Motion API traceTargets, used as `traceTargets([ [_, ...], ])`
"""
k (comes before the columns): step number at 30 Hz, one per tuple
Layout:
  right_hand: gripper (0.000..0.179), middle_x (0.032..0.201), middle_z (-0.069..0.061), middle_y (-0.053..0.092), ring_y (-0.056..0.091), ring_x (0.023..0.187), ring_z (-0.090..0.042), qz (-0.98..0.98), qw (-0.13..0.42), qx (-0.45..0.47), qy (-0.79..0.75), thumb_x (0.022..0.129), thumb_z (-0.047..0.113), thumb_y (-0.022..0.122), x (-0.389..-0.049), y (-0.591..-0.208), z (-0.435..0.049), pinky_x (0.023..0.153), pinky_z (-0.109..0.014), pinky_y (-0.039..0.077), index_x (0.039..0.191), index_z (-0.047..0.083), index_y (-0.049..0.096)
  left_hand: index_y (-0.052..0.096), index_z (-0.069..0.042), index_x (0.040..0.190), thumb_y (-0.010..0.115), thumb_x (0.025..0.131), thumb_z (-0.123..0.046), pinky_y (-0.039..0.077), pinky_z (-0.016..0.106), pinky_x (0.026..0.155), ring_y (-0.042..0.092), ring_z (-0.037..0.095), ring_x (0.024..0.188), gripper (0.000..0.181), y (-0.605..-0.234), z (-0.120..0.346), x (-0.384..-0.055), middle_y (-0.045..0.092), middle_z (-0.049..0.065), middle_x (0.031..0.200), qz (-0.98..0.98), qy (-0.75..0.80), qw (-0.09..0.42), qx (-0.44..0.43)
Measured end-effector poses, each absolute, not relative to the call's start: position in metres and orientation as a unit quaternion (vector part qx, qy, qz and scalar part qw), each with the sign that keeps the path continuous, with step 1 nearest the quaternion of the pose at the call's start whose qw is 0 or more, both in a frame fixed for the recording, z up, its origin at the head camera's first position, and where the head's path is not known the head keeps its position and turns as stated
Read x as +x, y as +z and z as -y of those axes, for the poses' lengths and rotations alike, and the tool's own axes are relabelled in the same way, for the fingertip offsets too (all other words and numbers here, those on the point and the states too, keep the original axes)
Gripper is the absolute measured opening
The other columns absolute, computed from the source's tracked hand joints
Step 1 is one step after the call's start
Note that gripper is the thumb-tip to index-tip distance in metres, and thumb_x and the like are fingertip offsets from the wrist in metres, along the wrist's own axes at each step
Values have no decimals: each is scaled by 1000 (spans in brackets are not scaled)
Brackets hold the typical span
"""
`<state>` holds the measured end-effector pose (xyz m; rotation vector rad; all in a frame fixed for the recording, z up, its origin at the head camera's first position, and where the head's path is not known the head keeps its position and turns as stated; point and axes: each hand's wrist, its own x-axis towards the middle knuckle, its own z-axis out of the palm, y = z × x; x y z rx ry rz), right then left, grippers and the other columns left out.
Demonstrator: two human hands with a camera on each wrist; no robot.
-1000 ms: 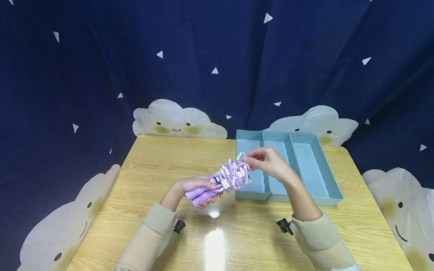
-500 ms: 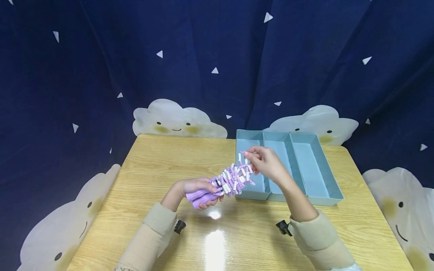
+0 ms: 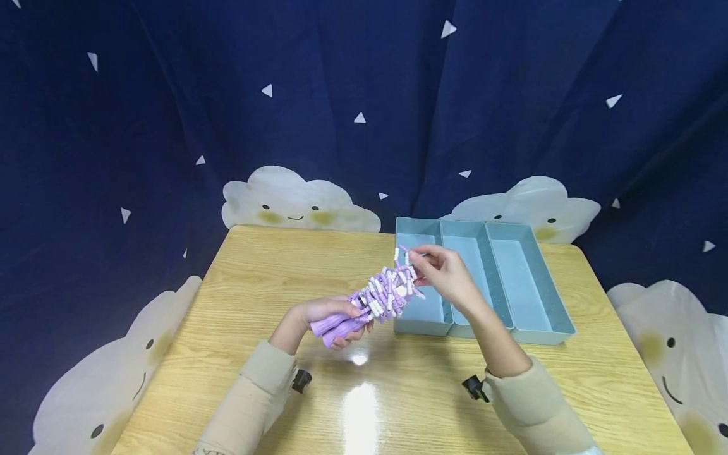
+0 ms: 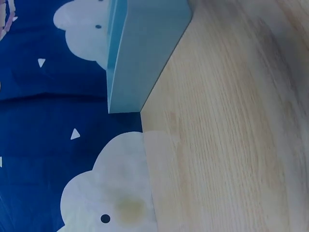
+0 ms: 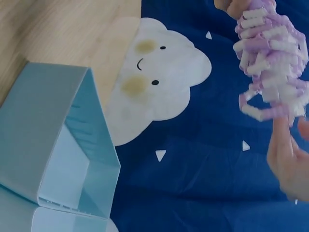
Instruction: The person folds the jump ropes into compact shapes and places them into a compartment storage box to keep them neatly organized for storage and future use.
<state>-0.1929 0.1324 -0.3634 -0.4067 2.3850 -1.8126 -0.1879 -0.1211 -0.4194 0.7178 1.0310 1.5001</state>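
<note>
A bundled beaded jump rope (image 3: 389,294) in purple and white hangs in the air above the table, just left of the blue trays. My left hand (image 3: 325,309) grips it near its purple handles (image 3: 337,330), thumb on top. With thumb and fingertips my right hand (image 3: 448,273) pinches a beaded loop at the bundle's far end. The right wrist view has the coiled beads (image 5: 270,46) at upper right, with the right hand (image 5: 289,162) below them. Only a sliver of beads (image 4: 6,17) enters the left wrist view; the left hand is outside it.
Three narrow light-blue trays (image 3: 526,284) stand side by side at the back right of the wooden table (image 3: 284,259). Behind hangs a dark blue curtain (image 3: 318,95) with white triangles and smiling clouds. Black wrist mounts (image 3: 301,380) stick out from the sleeves.
The right hand has shifted slightly while keeping its pinch on the rope's end. A loop of beads there now stands up higher and farther left. The left hand stays almost still.
</note>
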Motion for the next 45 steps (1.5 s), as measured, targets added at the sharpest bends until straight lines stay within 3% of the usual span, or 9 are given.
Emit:
traceTargets([
  [5,39,111,-21,56,62,89,-13,-743,137,-194,-626,90,9,56,-196,-366,-145,81,-33,52,123,-9,47,42,-4,102,22,94,-17,37,16,45,43,5,53,25,-430,125,-194,45,-1,72,-428,642,559,302],
  [11,45,123,-21,52,56,100,-12,-749,130,-210,-615,83,4,64,-196,-373,-148,82,-23,49,124,-7,50,43,-7,103,30,94,-25,36,16,45,42,4,53,24,-432,125,-194,45,-3,72,-421,643,562,305],
  [18,42,114,-13,58,59,96,-9,-727,66,-226,-645,80,-2,65,-193,-380,-139,82,-23,50,119,-11,52,40,-5,102,22,93,-19,35,16,45,42,5,53,25,-426,125,-193,44,-2,71,-416,643,566,305],
  [22,41,113,-9,58,58,101,-12,-717,47,-253,-648,81,-1,64,-193,-386,-137,88,-25,48,118,-12,52,41,-6,103,25,94,-23,36,17,44,41,5,52,25,-435,126,-197,44,-2,71,-414,642,570,301],
  [24,40,116,-13,55,55,105,-13,-719,45,-262,-642,82,0,63,-193,-388,-137,91,-26,47,119,-11,50,41,-7,103,29,94,-25,36,18,44,41,5,52,24,-438,126,-198,44,-2,71,-412,642,572,301],
  [32,42,116,-24,53,56,97,-9,-755,32,-254,-603,86,3,59,-192,-392,-134,76,-20,51,124,-10,47,42,-8,104,38,92,-34,36,18,45,43,4,53,28,-438,127,-199,45,-3,72,-404,645,573,305],
  [39,33,120,-24,49,57,98,-8,-738,64,-254,-622,92,8,51,-190,-387,-131,79,-26,52,117,-14,52,42,-6,104,37,92,-31,36,18,44,42,4,53,28,-438,128,-199,45,-3,72,-408,644,570,307],
  [45,45,118,-21,52,58,98,-15,-742,106,-193,-633,96,27,45,-189,-378,-127,78,-37,54,112,-14,56,43,-5,103,25,93,-19,37,17,45,42,5,53,25,-431,128,-196,45,-1,72,-417,642,565,309],
])
